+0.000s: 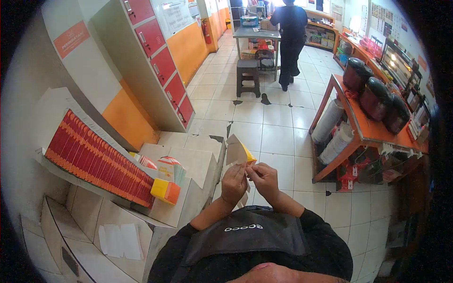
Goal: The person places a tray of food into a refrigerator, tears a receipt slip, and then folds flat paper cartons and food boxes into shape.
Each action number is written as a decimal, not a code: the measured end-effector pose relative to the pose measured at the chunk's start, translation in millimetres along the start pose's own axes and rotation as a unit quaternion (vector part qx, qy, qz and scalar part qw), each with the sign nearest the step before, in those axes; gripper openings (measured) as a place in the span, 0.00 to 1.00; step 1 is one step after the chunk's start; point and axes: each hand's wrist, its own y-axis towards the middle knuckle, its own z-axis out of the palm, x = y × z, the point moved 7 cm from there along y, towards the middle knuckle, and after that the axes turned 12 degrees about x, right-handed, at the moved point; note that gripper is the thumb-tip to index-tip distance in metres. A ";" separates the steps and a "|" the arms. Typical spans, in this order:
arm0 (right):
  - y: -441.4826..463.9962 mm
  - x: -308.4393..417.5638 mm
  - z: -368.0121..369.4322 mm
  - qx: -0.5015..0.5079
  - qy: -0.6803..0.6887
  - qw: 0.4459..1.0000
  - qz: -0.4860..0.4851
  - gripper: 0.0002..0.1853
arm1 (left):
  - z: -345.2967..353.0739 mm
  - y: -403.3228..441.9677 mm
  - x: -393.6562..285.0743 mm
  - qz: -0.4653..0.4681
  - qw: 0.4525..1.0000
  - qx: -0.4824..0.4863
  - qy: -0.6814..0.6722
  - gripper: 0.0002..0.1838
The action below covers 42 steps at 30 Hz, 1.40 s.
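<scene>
In front of my apron, a partly folded paperboard box (238, 150), greyish-white on one face and yellow on the other, is held up between my hands. My left hand (233, 183) pinches its lower edge. Close beside it, my right hand (265, 180) has its fingers closed at the same edge, fingertips nearly touching the left ones. A part of the board shows below, behind the wrists. On the ledge to the left stands a folded yellow-and-orange box (165, 191). Flat printed pieces (172, 169) lie behind it, near a long row of red-and-orange flat boxes (99, 160) in an open carton.
White folded sheets (121, 241) lie on the lower tiled step. Red lockers (163, 67) line the left wall. At right, an orange table (351, 120) bears dark rice cookers (375, 99). Further off, a person (290, 42) stands at a table near a stool (247, 77).
</scene>
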 end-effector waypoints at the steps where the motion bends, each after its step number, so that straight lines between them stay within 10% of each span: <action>1: 0.0 -2.4 0.3 -0.001 0.010 1.000 0.006 0.07 | -0.5 0.0 2.6 -0.016 1.000 0.003 -0.021 0.14; 27: -4.7 13.9 9.8 0.118 -0.046 0.990 -0.067 0.06 | -16.3 7.0 36.0 -0.255 0.911 0.247 -0.210 0.09; 33: -2.8 33.0 3.6 0.103 -0.082 0.987 -0.095 0.05 | -22.5 7.3 13.8 -0.091 0.986 0.092 -0.110 0.05; 42: -4.2 16.0 0.7 0.024 -0.148 0.984 -0.100 0.06 | -5.5 3.0 -0.6 -0.068 0.984 0.112 -0.119 0.12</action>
